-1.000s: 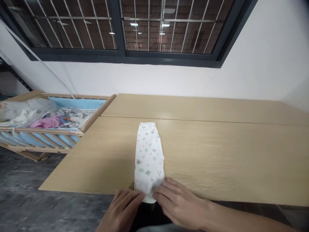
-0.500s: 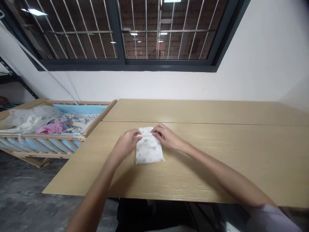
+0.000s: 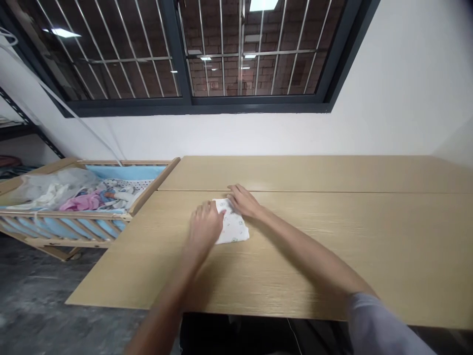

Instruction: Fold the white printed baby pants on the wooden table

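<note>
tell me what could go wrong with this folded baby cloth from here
The folded white printed baby cloth might spring open: the left hand and right hand rest on its left side and far end, leaving the near edge unheld. Its far edge also lies close to the seam between the two wooden tabletops, where sliding it farther could snag the fabric.

Wooden crib (image 3: pixel 66 215) holding clothes (image 3: pixel 83 202) beside tabletop (image 3: pixel 332 172); barred window (image 3: pixel 185 59) above.
</note>
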The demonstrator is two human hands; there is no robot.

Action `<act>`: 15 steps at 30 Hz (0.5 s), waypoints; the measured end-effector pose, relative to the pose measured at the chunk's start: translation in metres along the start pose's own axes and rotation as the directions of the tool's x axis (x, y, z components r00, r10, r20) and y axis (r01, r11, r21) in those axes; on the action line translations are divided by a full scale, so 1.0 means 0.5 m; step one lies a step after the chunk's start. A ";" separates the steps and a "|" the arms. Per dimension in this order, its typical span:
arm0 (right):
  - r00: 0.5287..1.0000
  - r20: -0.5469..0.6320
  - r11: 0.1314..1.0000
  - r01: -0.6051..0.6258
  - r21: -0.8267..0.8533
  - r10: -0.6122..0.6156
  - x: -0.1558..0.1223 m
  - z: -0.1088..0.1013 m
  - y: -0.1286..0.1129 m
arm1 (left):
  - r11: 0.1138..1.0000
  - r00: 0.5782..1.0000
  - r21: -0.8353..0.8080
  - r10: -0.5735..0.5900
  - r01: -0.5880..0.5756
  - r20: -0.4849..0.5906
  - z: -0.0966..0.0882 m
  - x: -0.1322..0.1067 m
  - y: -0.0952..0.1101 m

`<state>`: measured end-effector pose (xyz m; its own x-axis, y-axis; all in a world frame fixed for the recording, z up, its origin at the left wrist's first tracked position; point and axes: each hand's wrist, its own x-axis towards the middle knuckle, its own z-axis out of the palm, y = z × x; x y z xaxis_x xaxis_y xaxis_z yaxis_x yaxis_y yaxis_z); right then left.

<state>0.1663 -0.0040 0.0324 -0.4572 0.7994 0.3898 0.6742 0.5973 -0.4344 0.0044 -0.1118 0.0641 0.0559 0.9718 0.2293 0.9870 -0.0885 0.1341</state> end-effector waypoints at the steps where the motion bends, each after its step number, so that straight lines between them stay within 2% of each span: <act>1: 0.997 0.018 0.997 0.071 -0.008 -0.071 -0.016 -0.005 -0.016 | 0.998 0.999 0.036 0.044 -0.043 -0.026 0.009 -0.045 0.010; 3: 0.958 0.137 0.968 0.252 0.016 -0.251 -0.051 -0.010 -0.051 | 0.990 0.990 0.069 0.129 -0.125 -0.058 0.037 -0.127 0.028; 5: 0.864 0.286 0.910 0.399 0.109 -0.413 -0.084 -0.003 -0.081 | 0.984 0.986 0.091 0.157 -0.151 -0.060 0.073 -0.183 0.043; 7: 0.770 0.401 0.868 0.455 0.200 -0.497 -0.109 0.013 -0.095 | 0.985 0.989 0.102 0.145 -0.140 -0.042 0.104 -0.209 0.052; 9: 0.722 0.490 0.872 0.431 0.234 -0.488 -0.117 0.033 -0.090 | 0.988 0.992 0.106 0.120 -0.116 -0.037 0.122 -0.214 0.057; 12: 0.724 0.551 0.907 0.380 0.183 -0.414 -0.098 0.061 -0.052 | 0.990 0.994 0.110 0.092 -0.086 -0.058 0.127 -0.208 0.057; 15: 0.776 0.524 0.930 0.356 0.094 -0.350 -0.049 0.077 0.002 | 0.988 0.994 0.123 0.096 -0.089 -0.052 0.121 -0.204 0.053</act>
<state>0.1560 -0.0205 -0.0091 -0.8951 0.4450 0.0291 0.4095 0.8461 -0.3413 0.0339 -0.2003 -0.0141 0.1425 0.9461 0.2909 0.9891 -0.1471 -0.0061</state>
